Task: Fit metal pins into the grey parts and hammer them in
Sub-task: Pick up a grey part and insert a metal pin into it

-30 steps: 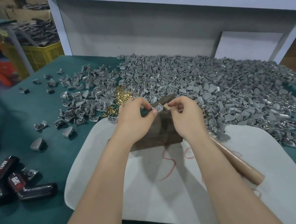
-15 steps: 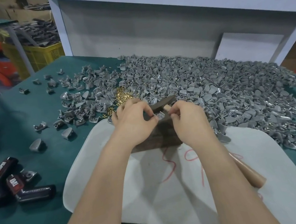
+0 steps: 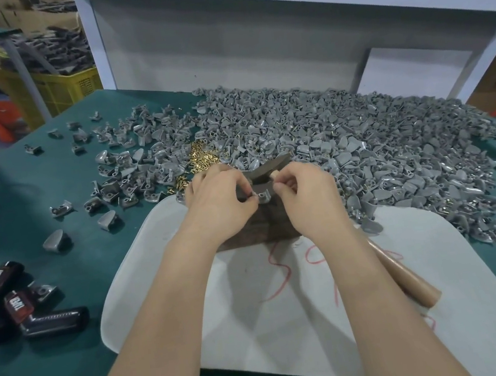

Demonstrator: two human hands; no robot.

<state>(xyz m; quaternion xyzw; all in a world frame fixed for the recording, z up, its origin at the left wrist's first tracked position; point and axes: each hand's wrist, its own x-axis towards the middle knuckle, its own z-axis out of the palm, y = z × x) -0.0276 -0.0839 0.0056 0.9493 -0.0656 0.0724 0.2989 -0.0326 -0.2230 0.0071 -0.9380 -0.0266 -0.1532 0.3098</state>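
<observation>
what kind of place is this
Probably a small factory assembly bench. A huge heap of identical grey parts covers the green table, a pile of brass pins lies beside it, and a yellow crate of more parts stands behind.

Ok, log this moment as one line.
step: pin fitting | left hand: pinches part | right hand: fingers curled at part, pin unseen | hammer: lying on mat, under right forearm | hammering: not yet
</observation>
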